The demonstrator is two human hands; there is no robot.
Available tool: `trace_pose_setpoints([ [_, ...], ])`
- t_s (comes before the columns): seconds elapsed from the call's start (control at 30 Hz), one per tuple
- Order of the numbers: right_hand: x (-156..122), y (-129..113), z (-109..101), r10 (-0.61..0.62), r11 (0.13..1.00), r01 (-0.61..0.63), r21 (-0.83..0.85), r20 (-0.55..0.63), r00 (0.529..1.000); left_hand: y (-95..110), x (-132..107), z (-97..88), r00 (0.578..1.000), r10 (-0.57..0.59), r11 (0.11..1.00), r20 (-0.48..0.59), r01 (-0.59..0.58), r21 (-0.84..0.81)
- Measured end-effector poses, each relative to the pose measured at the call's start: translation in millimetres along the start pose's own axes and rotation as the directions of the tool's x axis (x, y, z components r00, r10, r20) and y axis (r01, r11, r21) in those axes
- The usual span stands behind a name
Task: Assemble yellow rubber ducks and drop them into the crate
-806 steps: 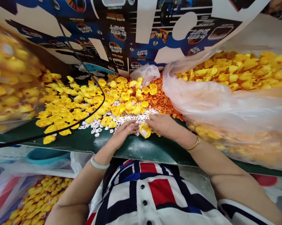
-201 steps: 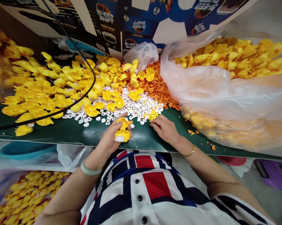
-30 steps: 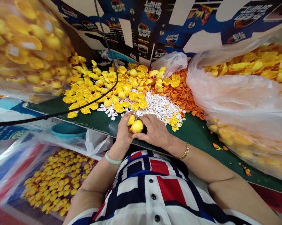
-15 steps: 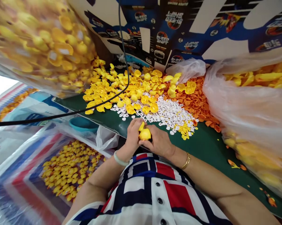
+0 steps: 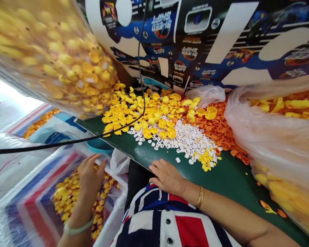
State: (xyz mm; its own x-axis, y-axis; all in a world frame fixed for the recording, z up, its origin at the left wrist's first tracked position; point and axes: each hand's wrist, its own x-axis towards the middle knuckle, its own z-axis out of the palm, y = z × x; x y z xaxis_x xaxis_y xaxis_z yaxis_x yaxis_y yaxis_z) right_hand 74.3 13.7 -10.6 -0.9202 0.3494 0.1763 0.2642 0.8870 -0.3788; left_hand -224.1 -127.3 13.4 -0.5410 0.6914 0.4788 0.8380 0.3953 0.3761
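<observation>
My left hand (image 5: 91, 176) hangs over a striped, plastic-lined bag (image 5: 36, 202) that holds a heap of small yellow toy ducks (image 5: 64, 199). Its fingers are spread and nothing shows between them. At the near edge of the green table (image 5: 144, 156) rests my right hand (image 5: 167, 176), fingers apart and holding nothing visible. Beyond it lie white printed pieces (image 5: 187, 137), small yellow bits (image 5: 208, 159), yellow duck shell halves (image 5: 154, 106) and orange pieces (image 5: 218, 123).
A clear bag (image 5: 74, 68) full of yellow duck parts stands at the left. Another plastic bag (image 5: 277, 127) bulges on the right. A black cable (image 5: 67, 143) crosses in front of the parts. Printed cardboard (image 5: 195, 41) closes off the back; a teal bowl (image 5: 100, 145) sits below the table edge.
The yellow duck that both hands held at the table edge is out of them. My left hand has swung left over the striped bag and opened; my right hand has opened near the table edge.
</observation>
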Motion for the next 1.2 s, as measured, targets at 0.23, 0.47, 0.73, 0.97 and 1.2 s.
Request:
trace_pose_setpoints([
  [0.23,-3.9,10.6,4.9,0.027,0.988,-0.017,0.152,-0.062,0.998,115.5,165.3,99.2,0.920,0.215,0.956,0.328,-0.129,-0.264],
  [0.47,-4.1,26.5,18.9,0.041,0.965,-0.002,0.264,-0.144,0.989,151.0,246.0,156.1,0.761,0.200,0.977,0.618,-0.199,-0.071],
  [0.73,-3.1,29.1,19.1,0.045,0.948,0.009,0.317,-0.161,0.986,148.9,241.2,145.2,0.835,0.178,0.980,0.521,-0.199,-0.015],
  [0.97,3.8,28.9,-12.1,0.444,0.700,-0.143,0.700,-0.269,0.855,162.7,135.6,103.4,0.857,0.452,0.875,0.247,-0.372,-0.310],
  [1.2,-0.4,48.4,-38.1,0.703,0.290,-0.281,0.915,-0.004,0.712,169.9,11.4,100.0,0.813,0.540,0.655,0.219,-0.242,-0.716],
])
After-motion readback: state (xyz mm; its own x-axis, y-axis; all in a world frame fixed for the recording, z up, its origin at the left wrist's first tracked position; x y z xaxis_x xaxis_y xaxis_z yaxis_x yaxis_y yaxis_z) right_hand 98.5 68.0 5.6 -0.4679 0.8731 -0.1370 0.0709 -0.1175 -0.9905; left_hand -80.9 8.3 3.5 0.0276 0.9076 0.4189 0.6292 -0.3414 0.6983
